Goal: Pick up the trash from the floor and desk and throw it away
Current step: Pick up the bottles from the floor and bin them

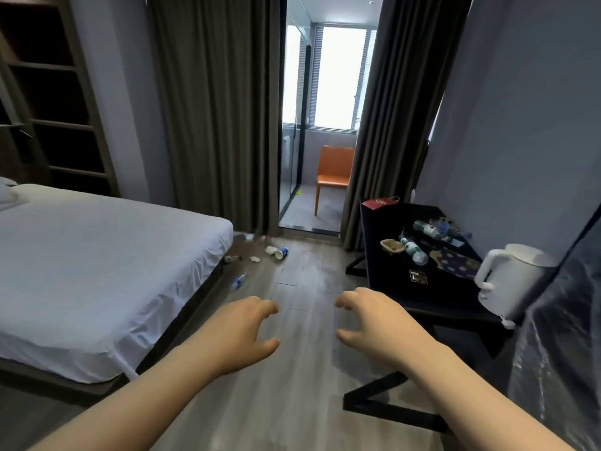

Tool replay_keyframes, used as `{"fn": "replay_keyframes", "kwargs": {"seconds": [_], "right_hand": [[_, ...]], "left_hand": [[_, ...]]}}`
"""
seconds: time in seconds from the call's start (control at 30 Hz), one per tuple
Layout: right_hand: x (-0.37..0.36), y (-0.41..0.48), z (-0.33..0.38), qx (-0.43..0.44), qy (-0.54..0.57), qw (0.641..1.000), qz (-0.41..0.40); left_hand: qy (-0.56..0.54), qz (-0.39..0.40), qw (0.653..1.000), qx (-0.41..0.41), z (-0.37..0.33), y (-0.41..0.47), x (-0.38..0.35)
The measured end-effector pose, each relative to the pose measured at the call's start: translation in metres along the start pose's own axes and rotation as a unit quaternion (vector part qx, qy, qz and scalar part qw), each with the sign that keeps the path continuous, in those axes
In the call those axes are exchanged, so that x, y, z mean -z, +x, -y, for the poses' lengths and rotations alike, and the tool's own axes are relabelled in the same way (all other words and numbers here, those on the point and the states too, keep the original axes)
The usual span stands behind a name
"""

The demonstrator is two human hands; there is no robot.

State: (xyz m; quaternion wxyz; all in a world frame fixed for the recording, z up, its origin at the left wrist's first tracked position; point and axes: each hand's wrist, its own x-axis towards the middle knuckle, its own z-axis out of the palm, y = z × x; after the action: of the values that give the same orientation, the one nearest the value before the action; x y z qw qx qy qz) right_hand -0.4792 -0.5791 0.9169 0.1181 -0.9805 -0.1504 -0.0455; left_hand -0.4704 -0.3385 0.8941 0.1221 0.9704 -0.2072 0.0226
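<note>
Both of my hands are stretched out over the wooden floor, holding nothing, fingers loosely curled: my left hand point(242, 330) and my right hand point(374, 323). Trash lies on the floor by the bed's far corner: a paper cup point(281, 253), crumpled white paper point(270, 250), a small white scrap point(255, 259), a can point(231, 258) and a plastic bottle point(238, 281). The black desk point(383, 229) on the right carries plastic bottles point(415, 252) point(427, 230), a small tray of scraps point(393, 245), a patterned wrapper point(455, 265) and a red paper bag point(379, 203).
A bed with a white sheet point(97, 262) fills the left side. A white kettle point(510, 281) stands on the desk's near end beside plastic-wrapped furniture point(559, 336). Dark curtains point(214, 109) frame a doorway with an orange chair point(333, 174) beyond. Open shelves point(55, 92) stand far left.
</note>
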Motion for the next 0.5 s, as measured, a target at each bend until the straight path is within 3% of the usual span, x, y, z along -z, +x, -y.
{"fn": "replay_keyframes", "kwargs": {"seconds": [0.5], "right_hand": [[-0.034,0.295,-0.115,0.023,0.017,0.998,0.057]], "left_hand": [[-0.018,0.011,0.998,0.052,0.112,0.267,-0.025]]}}
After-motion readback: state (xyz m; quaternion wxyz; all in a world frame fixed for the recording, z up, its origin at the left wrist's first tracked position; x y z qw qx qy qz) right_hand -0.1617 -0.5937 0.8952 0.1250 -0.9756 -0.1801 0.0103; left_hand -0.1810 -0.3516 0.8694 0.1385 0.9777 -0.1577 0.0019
